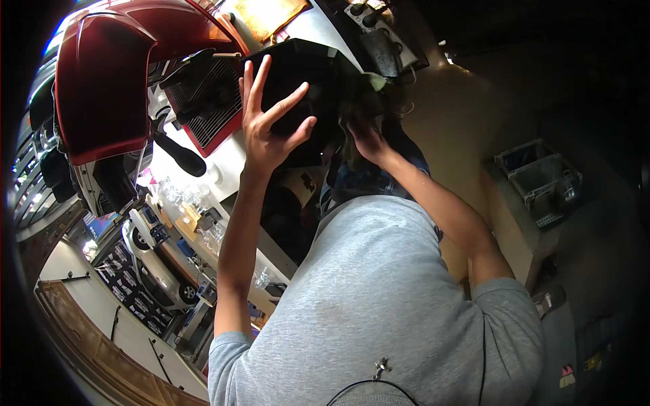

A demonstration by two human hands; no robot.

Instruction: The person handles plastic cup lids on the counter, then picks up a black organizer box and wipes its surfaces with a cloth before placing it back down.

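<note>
My left hand [269, 125] is raised with its fingers spread, over or against a large dark panel [292, 64]. Whether it touches the panel cannot be made out. My right hand [366, 140] is lower and to the right, beside the panel's right edge, its fingers in deep shadow. A greenish cloth-like thing [374, 82], blurred, shows just above the right hand; I cannot tell if that hand holds it. Left of my left hand lies a black slatted part with a red frame [213, 101].
A large glossy red panel [101, 88] stands at the upper left. An orange cloth [271, 17] lies at the top, near a power strip [399, 47]. Wire baskets [538, 172] are at the right. A silver car [159, 267] is at the lower left.
</note>
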